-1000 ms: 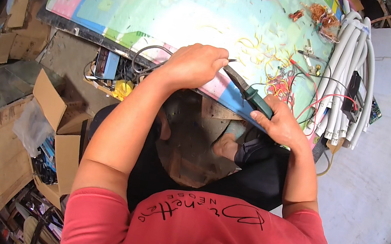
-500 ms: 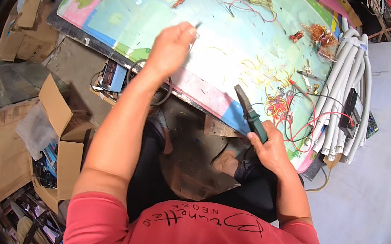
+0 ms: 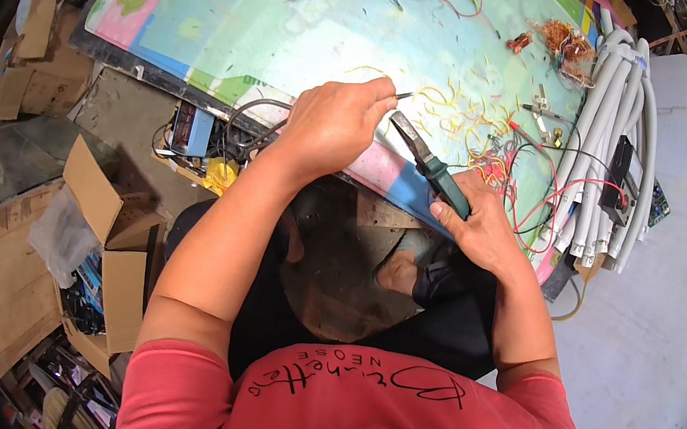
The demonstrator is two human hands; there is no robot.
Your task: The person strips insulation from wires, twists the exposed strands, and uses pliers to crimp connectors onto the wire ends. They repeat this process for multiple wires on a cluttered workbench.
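My left hand [image 3: 333, 126] is closed around a black cable [image 3: 405, 96], whose short end sticks out past the fingertips. More of that dark cable appears to hang in a loop at the table edge, below the wrist. My right hand [image 3: 480, 219] grips a pair of green-handled pliers [image 3: 440, 175]. Their metal jaws point up and left, close to the cable's end but apart from it. Both hands are over the near edge of the table [image 3: 211, 32]. Beyond the pliers lie scattered yellow wire scraps [image 3: 441, 97] and a tangle of red and yellow wires [image 3: 493, 165].
A bundle of copper wire [image 3: 567, 44] lies at the table's far right. Beside it stand white tubes [image 3: 608, 145] tied together, with a black box [image 3: 620, 177] on them. Red and black leads cross nearby. An open cardboard box [image 3: 126, 281] holding parts is on the left.
My left hand has moved right and toward me, bringing the cable's end near the plier jaws. My right hand still holds the pliers in almost the same place.
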